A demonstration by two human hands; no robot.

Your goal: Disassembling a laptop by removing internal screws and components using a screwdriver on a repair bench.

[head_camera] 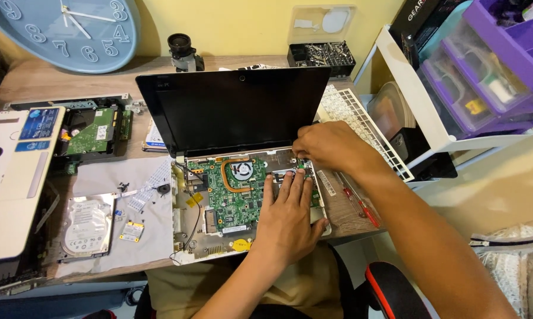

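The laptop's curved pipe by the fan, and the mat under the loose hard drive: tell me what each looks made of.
The curved pipe looks like copper: orange-brown metal with a dull sheen, running around the fan. The mat looks like soft grey fabric or foam, matte with slight creases; which one is unclear. The left hand rests flat on the green circuit board.

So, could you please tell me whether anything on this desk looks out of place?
Yes: the white keyboard lies detached right of the laptop, whose green board is bare. Both hands, left hand and right hand, rest on it.
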